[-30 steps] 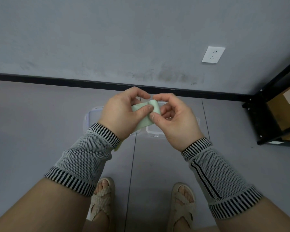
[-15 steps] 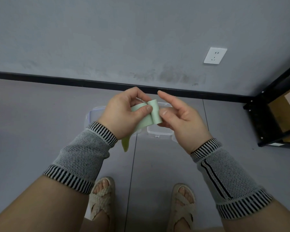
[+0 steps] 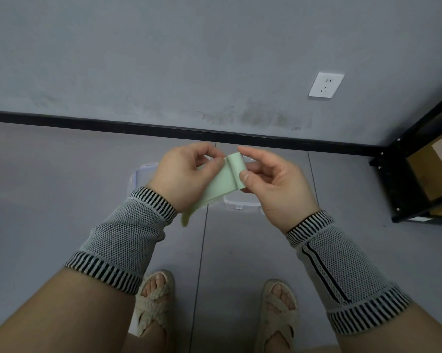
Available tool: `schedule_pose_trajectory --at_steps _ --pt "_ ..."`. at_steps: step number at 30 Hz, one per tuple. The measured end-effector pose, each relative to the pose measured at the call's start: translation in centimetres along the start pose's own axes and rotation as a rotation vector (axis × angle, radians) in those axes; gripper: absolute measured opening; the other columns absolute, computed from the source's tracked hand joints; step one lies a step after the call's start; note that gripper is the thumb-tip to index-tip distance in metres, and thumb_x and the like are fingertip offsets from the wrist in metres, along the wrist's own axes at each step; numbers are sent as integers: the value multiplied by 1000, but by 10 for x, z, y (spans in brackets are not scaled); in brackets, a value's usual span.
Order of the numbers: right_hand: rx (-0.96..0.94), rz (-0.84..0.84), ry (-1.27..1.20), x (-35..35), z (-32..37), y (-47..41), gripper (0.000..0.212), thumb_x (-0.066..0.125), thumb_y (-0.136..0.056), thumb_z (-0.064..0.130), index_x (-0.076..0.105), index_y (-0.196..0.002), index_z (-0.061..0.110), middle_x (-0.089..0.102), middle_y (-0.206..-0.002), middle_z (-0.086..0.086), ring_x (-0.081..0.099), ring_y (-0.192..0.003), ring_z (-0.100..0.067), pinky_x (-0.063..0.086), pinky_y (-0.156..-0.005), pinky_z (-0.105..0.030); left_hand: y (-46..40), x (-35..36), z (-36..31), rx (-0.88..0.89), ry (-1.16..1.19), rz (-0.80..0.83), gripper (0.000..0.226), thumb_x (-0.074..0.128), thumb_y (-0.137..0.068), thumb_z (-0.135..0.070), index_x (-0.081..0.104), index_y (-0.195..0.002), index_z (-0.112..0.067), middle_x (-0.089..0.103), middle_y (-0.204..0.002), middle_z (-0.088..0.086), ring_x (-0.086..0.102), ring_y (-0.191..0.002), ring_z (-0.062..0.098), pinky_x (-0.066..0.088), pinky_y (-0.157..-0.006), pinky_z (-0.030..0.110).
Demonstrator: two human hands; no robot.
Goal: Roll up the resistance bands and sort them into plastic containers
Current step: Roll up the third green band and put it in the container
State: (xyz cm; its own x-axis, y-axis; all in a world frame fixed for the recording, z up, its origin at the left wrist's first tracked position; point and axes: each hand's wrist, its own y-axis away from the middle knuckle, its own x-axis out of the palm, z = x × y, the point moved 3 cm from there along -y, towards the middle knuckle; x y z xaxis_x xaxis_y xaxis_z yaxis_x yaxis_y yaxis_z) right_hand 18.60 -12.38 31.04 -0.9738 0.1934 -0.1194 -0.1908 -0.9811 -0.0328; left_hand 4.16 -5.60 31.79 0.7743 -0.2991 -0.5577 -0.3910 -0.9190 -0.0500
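A pale green resistance band (image 3: 221,184) is held between both hands at chest height, above the floor. Its upper end is turned over into a small roll. My left hand (image 3: 184,177) pinches the flat part of the band just left of the roll, thumb on top. My right hand (image 3: 273,184) holds the roll between thumb and curled fingers. The band's loose tail hangs down past my left wrist. Two clear plastic containers lie on the floor below: one (image 3: 141,174) behind my left hand, another (image 3: 241,203) under my right hand, both mostly hidden.
The grey floor meets a grey wall with a black baseboard (image 3: 113,123) and a white socket (image 3: 325,84). A black metal shelf (image 3: 403,179) holding a cardboard box (image 3: 436,169) stands at the right. My sandalled feet (image 3: 156,299) are below.
My hands have drawn slightly apart, more of the flat band shows between them, and the tail now hangs lower past my left wrist. The right hand shifted right around the roll.
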Motion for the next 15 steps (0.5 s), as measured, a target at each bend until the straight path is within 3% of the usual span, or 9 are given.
schedule_pose_trajectory --at_steps 3,6,11,15 --pt "66 26 -198 -2 -2 -1 37 55 -90 -5 62 -110 25 70 -83 -1 67 -77 -12 55 -74 -28 1 -4 -3 15 44 -22 22 60 -89 -19 63 -76 -37 68 -76 -11 60 -70 3 48 -68 20" --pt "113 59 -304 -4 -4 -2 36 52 -90 -7 62 -111 21 69 -79 0 65 -78 -15 55 -75 -31 3 -7 -5 36 57 -25 24 63 -87 -19 64 -79 -42 66 -75 -16 59 -70 -5 46 -67 11" --pt "66 42 -159 -4 1 -1 36 57 -88 -6 63 -108 24 71 -82 -2 68 -78 -15 58 -77 -30 5 -6 -10 75 90 -28 30 65 -86 -13 63 -81 -43 63 -79 -26 58 -74 -15 42 -70 2" --pt "9 -6 -35 -2 2 -2 37 63 -85 -2 63 -104 30 70 -89 -14 67 -84 -31 56 -79 -42 5 -4 -12 76 81 -39 20 66 -85 -14 69 -88 -34 65 -83 -22 60 -76 -12 43 -69 3"
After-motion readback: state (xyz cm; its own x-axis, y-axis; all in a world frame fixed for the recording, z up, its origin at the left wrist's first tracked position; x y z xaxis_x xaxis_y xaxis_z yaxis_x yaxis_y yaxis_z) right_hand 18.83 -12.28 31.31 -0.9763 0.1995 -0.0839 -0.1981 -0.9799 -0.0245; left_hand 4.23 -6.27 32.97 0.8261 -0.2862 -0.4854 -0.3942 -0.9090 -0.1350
